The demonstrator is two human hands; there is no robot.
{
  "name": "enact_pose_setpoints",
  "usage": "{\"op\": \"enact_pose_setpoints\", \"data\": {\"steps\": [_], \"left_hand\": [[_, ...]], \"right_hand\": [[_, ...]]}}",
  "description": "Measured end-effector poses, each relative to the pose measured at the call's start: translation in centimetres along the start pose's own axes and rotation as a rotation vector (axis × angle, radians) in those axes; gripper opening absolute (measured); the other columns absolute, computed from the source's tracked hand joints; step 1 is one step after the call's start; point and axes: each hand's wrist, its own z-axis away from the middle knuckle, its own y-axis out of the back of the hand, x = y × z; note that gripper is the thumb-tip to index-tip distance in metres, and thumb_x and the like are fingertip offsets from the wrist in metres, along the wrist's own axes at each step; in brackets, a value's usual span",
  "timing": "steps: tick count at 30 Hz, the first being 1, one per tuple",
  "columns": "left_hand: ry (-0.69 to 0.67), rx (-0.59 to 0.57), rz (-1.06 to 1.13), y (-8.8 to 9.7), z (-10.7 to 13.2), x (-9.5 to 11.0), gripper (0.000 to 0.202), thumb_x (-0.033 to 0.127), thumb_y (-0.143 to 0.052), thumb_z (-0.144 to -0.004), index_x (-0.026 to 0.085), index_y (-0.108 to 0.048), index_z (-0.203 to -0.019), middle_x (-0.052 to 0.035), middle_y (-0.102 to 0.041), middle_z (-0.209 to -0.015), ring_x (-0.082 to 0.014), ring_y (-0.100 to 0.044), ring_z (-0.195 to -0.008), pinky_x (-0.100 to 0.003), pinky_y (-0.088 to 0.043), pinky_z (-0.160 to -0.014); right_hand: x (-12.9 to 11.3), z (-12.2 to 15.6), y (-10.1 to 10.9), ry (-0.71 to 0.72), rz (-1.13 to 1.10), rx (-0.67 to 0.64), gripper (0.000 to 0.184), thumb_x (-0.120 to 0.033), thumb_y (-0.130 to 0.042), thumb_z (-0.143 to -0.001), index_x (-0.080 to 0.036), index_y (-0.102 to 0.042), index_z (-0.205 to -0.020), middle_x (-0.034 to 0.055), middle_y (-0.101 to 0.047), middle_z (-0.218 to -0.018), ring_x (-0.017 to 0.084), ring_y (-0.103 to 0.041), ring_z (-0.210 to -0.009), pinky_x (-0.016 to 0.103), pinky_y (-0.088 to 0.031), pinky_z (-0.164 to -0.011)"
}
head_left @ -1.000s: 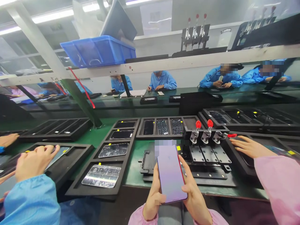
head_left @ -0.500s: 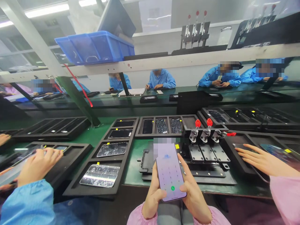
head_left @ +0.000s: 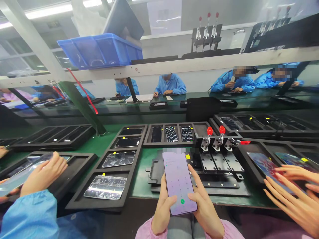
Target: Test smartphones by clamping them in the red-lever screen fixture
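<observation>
A smartphone (head_left: 178, 176) with a lilac dial-pad screen and a green call button is held upright over the bench's front edge. My left hand (head_left: 161, 209) is wrapped round its left side, the thumb over the lower screen. On the other side my right hand (head_left: 205, 205) grips the phone, its thumb over the screen near the bottom keys. Just behind the phone is a black fixture (head_left: 219, 181) with metal plates and red-tipped toggle clamps (head_left: 215, 142), partly hidden by the phone and my right fingers.
Left of the fixture, a black tray (head_left: 99, 169) holds several phones or screens. Another tray (head_left: 169, 144) stands behind. A co-worker's blue-sleeved hand (head_left: 46, 172) handles a film-like sheet at left. Another person's hands (head_left: 294, 189) are over a tray at right. A blue bin (head_left: 99, 51) sits on the shelf.
My thumbs have shifted slightly up the screen, and the display above the keypad has changed. At right, the co-worker's hand has moved off the tray's near phone, and a second hand has appeared.
</observation>
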Motion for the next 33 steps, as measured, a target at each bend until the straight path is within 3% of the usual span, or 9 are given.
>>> {"op": "enact_pose_setpoints", "data": {"steps": [5, 10, 16, 19, 22, 29, 33], "left_hand": [[-0.021, -0.018, 0.000, 0.6, 0.3, -0.7, 0.071, 0.029, -0.062, -0.068, 0.037, -0.035, -0.132, -0.0006, -0.054, -0.127, -0.0323, -0.043, -0.122, -0.049, -0.036, -0.101], [-0.029, 0.026, -0.058, 0.4, 1.1, -1.5, 0.076, 0.023, -0.063, -0.072, 0.027, -0.025, -0.138, -0.0079, -0.043, -0.137, -0.0295, -0.043, -0.123, -0.044, -0.033, -0.103], [-0.078, 0.056, -0.267, 0.4, 1.5, -2.4, 0.083, 0.032, -0.061, -0.075, 0.022, -0.012, -0.141, -0.0121, -0.038, -0.140, -0.0265, -0.044, -0.122, -0.038, -0.037, -0.102], [-0.104, 0.121, -0.357, 0.5, 1.3, -2.7, 0.077, 0.035, -0.059, -0.075, 0.021, -0.019, -0.139, -0.0123, -0.038, -0.140, -0.0274, -0.043, -0.123, -0.039, -0.037, -0.102], [-0.123, 0.217, -0.389, 0.6, 1.2, -2.8, 0.073, 0.033, -0.062, -0.072, 0.022, -0.029, -0.137, -0.0111, -0.045, -0.135, -0.0307, -0.046, -0.120, -0.043, -0.039, -0.100], [-0.158, 0.301, -0.324, 0.3, 1.3, -3.5, 0.064, 0.033, -0.061, -0.066, 0.035, -0.044, -0.127, 0.0010, -0.060, -0.118, -0.0352, -0.049, -0.116, -0.050, -0.046, -0.089], [-0.148, 0.309, -0.272, 0.5, 1.1, -3.4, 0.066, 0.032, -0.061, -0.064, 0.033, -0.044, -0.128, 0.0008, -0.060, -0.118, -0.0362, -0.050, -0.115, -0.051, -0.046, -0.089]], "right_hand": [[-0.3, -0.1, -0.5, 0.031, 0.010, 0.009, 0.066, -0.039, -0.050, -0.076, -0.038, -0.020, -0.135, 0.0053, -0.061, -0.113, 0.031, -0.056, -0.106, 0.045, -0.048, -0.084], [-0.4, -0.3, -1.3, 0.066, 0.099, 0.165, 0.065, -0.046, -0.052, -0.078, -0.036, -0.020, -0.133, 0.0072, -0.066, -0.098, 0.031, -0.062, -0.092, 0.045, -0.049, -0.079], [0.2, -0.6, -0.4, 0.027, 0.213, 0.143, 0.058, -0.040, -0.060, -0.076, -0.039, -0.027, -0.124, 0.0061, -0.063, -0.099, 0.030, -0.062, -0.092, 0.048, -0.051, -0.078], [0.4, -0.5, -0.1, 0.061, 0.197, 0.190, 0.053, -0.037, -0.061, -0.076, -0.040, -0.033, -0.120, 0.0069, -0.061, -0.103, 0.031, -0.060, -0.098, 0.053, -0.049, -0.085], [0.5, -0.3, -0.1, 0.071, 0.144, 0.150, 0.051, -0.038, -0.057, -0.078, -0.041, -0.032, -0.123, 0.0068, -0.060, -0.107, 0.031, -0.057, -0.104, 0.053, -0.045, -0.091], [1.0, -0.7, 0.1, 0.060, 0.215, 0.186, 0.049, -0.039, -0.058, -0.077, -0.043, -0.035, -0.120, 0.0056, -0.055, -0.117, 0.032, -0.053, -0.108, 0.052, -0.044, -0.091], [0.7, -0.5, 0.3, 0.037, 0.110, 0.071, 0.053, -0.041, -0.052, -0.078, -0.043, -0.030, -0.126, 0.0052, -0.057, -0.114, 0.032, -0.054, -0.107, 0.051, -0.041, -0.092]]}}
